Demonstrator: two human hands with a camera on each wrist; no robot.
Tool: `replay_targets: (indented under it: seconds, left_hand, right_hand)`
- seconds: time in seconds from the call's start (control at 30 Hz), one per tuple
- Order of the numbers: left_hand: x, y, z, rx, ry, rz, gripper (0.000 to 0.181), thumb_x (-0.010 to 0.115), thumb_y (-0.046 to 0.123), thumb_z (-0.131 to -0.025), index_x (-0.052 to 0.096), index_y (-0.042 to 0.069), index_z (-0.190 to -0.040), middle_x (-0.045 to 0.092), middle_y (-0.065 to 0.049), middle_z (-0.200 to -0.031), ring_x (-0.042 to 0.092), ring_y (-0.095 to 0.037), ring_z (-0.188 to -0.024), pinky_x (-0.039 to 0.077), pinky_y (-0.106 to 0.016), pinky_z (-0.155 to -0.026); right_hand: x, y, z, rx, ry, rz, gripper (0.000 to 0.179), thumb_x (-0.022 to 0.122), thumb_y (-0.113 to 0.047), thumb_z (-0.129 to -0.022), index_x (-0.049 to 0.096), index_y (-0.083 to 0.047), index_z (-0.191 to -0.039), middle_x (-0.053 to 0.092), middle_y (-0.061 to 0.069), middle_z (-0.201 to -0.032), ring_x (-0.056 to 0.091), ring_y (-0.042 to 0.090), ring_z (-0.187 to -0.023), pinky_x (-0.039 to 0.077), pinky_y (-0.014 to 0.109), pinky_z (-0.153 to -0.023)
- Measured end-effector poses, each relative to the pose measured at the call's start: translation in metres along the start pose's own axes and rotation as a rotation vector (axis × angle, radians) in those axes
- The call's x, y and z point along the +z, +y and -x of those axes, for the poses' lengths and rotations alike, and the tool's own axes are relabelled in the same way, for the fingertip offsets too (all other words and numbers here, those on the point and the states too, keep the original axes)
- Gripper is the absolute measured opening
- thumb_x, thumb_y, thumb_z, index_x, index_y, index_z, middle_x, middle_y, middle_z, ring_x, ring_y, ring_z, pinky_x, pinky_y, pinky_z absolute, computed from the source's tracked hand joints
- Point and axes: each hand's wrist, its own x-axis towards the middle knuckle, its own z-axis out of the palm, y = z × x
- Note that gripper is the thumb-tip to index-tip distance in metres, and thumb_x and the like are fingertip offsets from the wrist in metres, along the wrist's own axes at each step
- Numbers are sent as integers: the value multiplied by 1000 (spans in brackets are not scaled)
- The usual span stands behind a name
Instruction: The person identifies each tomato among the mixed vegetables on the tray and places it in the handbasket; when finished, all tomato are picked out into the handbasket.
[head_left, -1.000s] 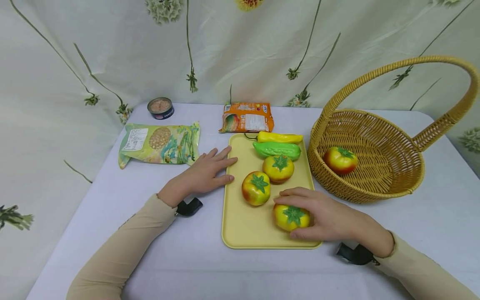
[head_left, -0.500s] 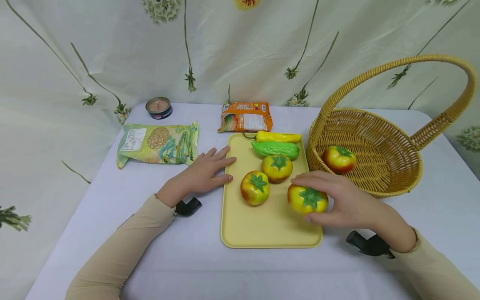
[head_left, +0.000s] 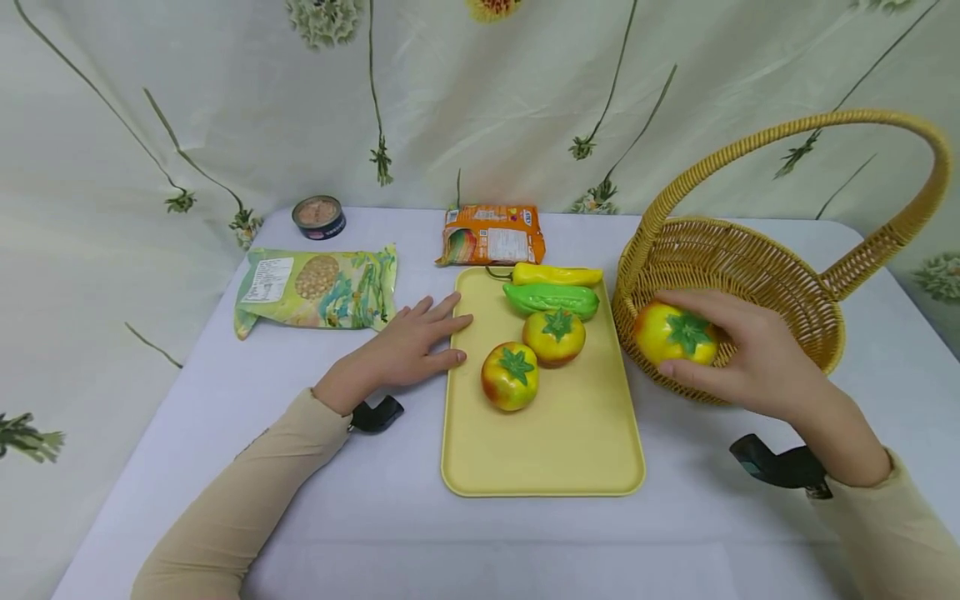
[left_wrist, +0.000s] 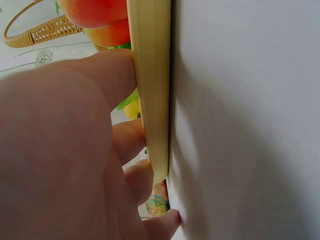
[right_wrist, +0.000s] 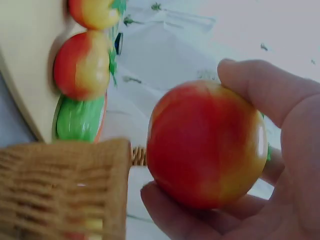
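Note:
My right hand (head_left: 757, 354) grips a red-and-yellow toy persimmon (head_left: 675, 333) with a green leaf top, thumb on one side and fingers on the other. It is held over the near left rim of the wicker basket (head_left: 813, 292); in the right wrist view the persimmon (right_wrist: 207, 145) is beside the woven wall. The persimmon in the basket is hidden from the head view behind it. My left hand (head_left: 401, 346) lies with fingers spread on the left edge of the yellow tray (head_left: 540, 450). Two more persimmons, one (head_left: 510, 377) left of the other (head_left: 555, 337), sit on the tray.
A green pepper-like vegetable (head_left: 551, 300) and a yellow chili pepper (head_left: 558, 275) lie at the tray's far end. Behind it is an orange packet (head_left: 491, 235). A green bag (head_left: 318, 287) and a small can (head_left: 318, 217) stand back left. The basket's tall handle (head_left: 795, 129) arches overhead.
My right hand has lifted the persimmon off the tray's near right part and carried it right and away to the basket. The left hand stays on the tray edge.

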Motion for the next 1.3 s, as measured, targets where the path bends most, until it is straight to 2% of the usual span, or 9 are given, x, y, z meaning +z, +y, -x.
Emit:
replay_targets:
  seconds: [0.13,0.23,0.47,0.53,0.67,0.9,1.0,1.13,1.3]
  left_hand:
    - [0,0,0,-6,-7,-1,62,57,43,-102,43,15,-156,19,-14,-171,15,-54,-154,14,-73,-121]
    - [-1,1,1,-7,-8,-3,62,57,43,-102,43,15,-156,19,-14,-171,15,-54,-154,14,-73,-121]
    - [-2,1,1,-9,-10,-4,63,57,43,-102,43,15,-156,19,-14,-171,15,-54,-154,14,-73,-121]
    - [-2,1,1,-10,-11,-1,63,57,43,-102,43,15,-157,19,-14,-171,15,-54,-154,13,-73,-121]
    - [-2,1,1,-11,-12,2,63,57,43,-102,43,15,-156,19,-14,-171,15,-54,-154,13,-73,-121]
    - [-2,2,1,-13,-15,1,62,57,43,-103,43,15,-156,19,-14,-171,15,-54,-154,13,-73,-121]
    - [-2,1,1,-13,-15,2,62,57,43,-102,43,15,-156,19,-14,-171,15,-54,-154,13,-73,-121]
    - [-2,1,1,-10,-13,-1,62,57,43,-102,43,15,-156,19,-14,-171,15,-54,-154,13,-73,-121]
    - [-2,1,1,-7,-11,-1,62,57,43,-102,44,14,-156,20,-15,-171,15,-54,-154,14,-73,-121]
  right_hand:
    - [-4,11,1,111,44,1,73,93,-6,-67,66,-8,-134,72,14,-121,49,-12,-97,41,-1,-80]
    - [-7,18,1,206,49,1,71,90,-6,-72,64,-8,-137,70,18,-124,49,-10,-95,40,-2,-77]
    - [-16,36,1,432,10,10,66,83,-16,-84,57,-9,-145,61,25,-135,59,35,-97,38,1,-68]
    - [-18,41,1,499,-7,15,67,81,-21,-87,54,-11,-148,58,25,-137,58,38,-99,38,2,-66]
    - [-22,52,1,573,-43,27,70,77,-29,-92,47,-10,-152,53,29,-138,56,43,-103,37,4,-65]
    - [-21,66,2,642,-76,51,75,72,-36,-95,39,-11,-157,50,32,-140,55,46,-105,42,18,-66]
    - [-20,71,2,660,-86,49,76,71,-38,-95,36,-11,-158,47,34,-143,53,48,-109,52,35,-72]
    - [-19,77,3,688,-93,49,77,69,-40,-96,34,-9,-158,44,35,-145,51,50,-113,52,56,-84]
    - [-18,84,5,709,-117,71,77,66,-41,-98,33,-6,-158,44,38,-144,49,52,-113,51,61,-84]
